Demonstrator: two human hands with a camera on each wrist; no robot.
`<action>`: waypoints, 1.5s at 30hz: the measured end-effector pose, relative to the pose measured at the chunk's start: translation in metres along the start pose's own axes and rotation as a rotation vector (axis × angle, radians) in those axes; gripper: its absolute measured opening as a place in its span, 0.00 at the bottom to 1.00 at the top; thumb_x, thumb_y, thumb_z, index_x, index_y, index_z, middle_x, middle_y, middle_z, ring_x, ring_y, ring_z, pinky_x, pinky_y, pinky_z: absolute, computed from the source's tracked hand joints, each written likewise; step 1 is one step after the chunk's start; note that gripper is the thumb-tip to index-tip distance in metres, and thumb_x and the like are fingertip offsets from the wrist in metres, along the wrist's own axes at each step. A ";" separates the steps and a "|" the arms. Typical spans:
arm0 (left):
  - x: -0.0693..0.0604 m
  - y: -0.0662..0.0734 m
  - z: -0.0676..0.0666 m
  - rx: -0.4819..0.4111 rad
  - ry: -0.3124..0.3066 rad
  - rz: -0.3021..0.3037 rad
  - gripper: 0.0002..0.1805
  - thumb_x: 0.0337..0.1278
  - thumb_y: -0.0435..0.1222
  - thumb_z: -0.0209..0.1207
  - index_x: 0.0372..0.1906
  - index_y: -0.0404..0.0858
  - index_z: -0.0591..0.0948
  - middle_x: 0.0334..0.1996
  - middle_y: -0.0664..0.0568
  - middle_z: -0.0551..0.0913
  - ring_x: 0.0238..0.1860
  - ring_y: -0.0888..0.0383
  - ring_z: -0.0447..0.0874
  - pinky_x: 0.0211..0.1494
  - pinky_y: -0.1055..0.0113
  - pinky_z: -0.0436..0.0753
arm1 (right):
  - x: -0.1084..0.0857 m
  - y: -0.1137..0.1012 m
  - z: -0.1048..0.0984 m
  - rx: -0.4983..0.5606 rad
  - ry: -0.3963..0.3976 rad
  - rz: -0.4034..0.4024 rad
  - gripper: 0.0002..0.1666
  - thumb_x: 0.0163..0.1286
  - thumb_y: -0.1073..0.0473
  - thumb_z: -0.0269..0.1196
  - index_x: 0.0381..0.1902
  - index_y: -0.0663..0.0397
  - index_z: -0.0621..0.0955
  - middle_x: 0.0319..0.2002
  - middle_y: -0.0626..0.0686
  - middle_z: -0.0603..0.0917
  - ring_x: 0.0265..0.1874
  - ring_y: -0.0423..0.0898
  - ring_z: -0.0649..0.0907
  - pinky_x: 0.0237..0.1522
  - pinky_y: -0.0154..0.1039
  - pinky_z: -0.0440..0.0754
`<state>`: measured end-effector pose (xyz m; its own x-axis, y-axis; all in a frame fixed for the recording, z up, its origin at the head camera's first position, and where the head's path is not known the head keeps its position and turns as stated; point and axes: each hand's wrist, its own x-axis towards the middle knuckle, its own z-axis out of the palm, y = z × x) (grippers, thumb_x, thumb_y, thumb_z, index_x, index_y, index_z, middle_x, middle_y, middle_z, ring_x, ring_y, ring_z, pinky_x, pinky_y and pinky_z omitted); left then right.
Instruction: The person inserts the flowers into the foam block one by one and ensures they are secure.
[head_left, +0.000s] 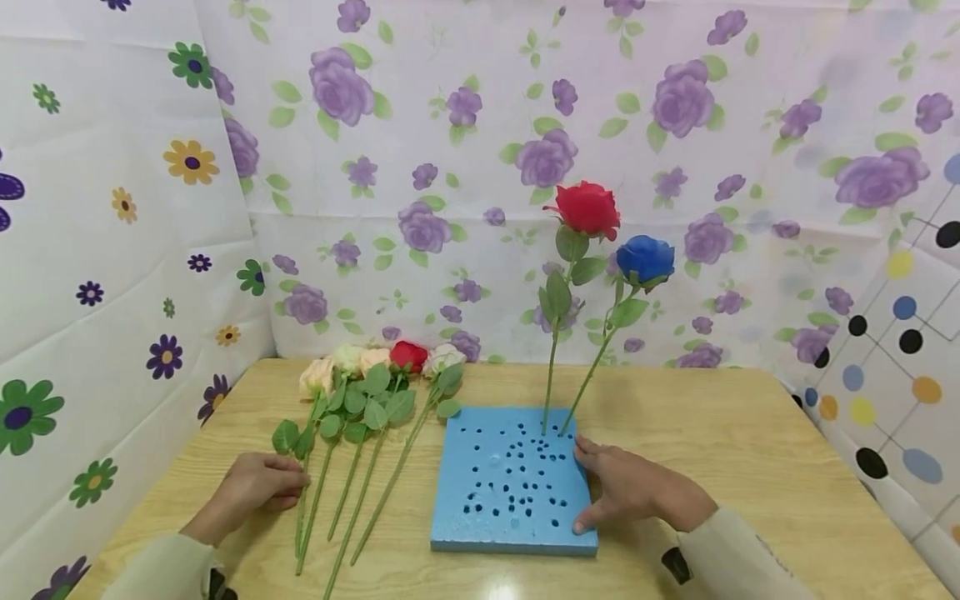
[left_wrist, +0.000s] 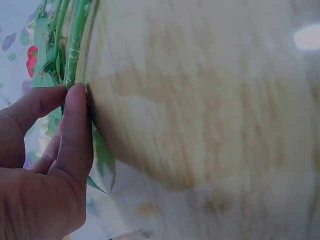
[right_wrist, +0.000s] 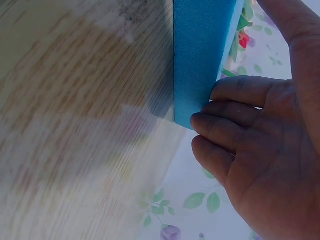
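Note:
My left hand is at the left of the table, thumb and fingertips pinching the green stem of the leftmost rose in a row of lying roses. A cream-peach bloom is at the far end of that row. My right hand rests against the right side of a blue foam block full of small holes, its fingers fairly straight along the edge and the thumb near the front corner. A red rose and a blue rose stand in the block's back right, the blue one leaning right.
Beside the held stem lie several more roses, among them a red one and a whitish one, stems toward the front. The wooden table is bordered by flower-printed cloth behind and patterned cloth at both sides.

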<state>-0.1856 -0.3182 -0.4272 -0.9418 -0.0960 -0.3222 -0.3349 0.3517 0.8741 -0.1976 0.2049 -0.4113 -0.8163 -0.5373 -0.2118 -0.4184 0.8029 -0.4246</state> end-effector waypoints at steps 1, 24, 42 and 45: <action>0.000 0.000 -0.001 -0.017 0.004 -0.009 0.17 0.58 0.26 0.66 0.48 0.18 0.79 0.30 0.45 0.85 0.29 0.56 0.87 0.35 0.63 0.89 | 0.000 0.000 -0.001 -0.004 0.001 -0.003 0.68 0.47 0.30 0.75 0.72 0.71 0.64 0.75 0.67 0.57 0.72 0.66 0.62 0.69 0.60 0.66; -0.015 0.023 -0.029 -0.059 0.059 0.036 0.25 0.66 0.28 0.61 0.61 0.16 0.70 0.37 0.50 0.83 0.34 0.59 0.87 0.40 0.65 0.88 | 0.000 0.000 0.001 0.000 0.003 0.000 0.69 0.46 0.30 0.75 0.72 0.71 0.65 0.75 0.67 0.57 0.72 0.65 0.63 0.69 0.59 0.67; -0.019 0.059 -0.004 -0.062 -0.008 0.231 0.31 0.70 0.33 0.59 0.68 0.18 0.64 0.52 0.40 0.80 0.40 0.66 0.85 0.48 0.64 0.87 | -0.001 0.001 0.000 0.008 0.007 -0.021 0.68 0.47 0.31 0.75 0.71 0.72 0.65 0.75 0.69 0.57 0.71 0.67 0.62 0.69 0.60 0.66; -0.019 0.066 0.002 -0.077 -0.030 0.240 0.30 0.70 0.32 0.58 0.68 0.18 0.64 0.54 0.37 0.78 0.40 0.67 0.84 0.48 0.64 0.87 | -0.001 0.001 0.000 0.010 0.009 -0.018 0.68 0.47 0.31 0.75 0.71 0.72 0.65 0.75 0.69 0.56 0.71 0.67 0.62 0.69 0.61 0.66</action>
<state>-0.1893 -0.2912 -0.3639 -0.9937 0.0096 -0.1113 -0.1038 0.2893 0.9516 -0.1974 0.2060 -0.4113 -0.8122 -0.5492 -0.1965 -0.4290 0.7907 -0.4369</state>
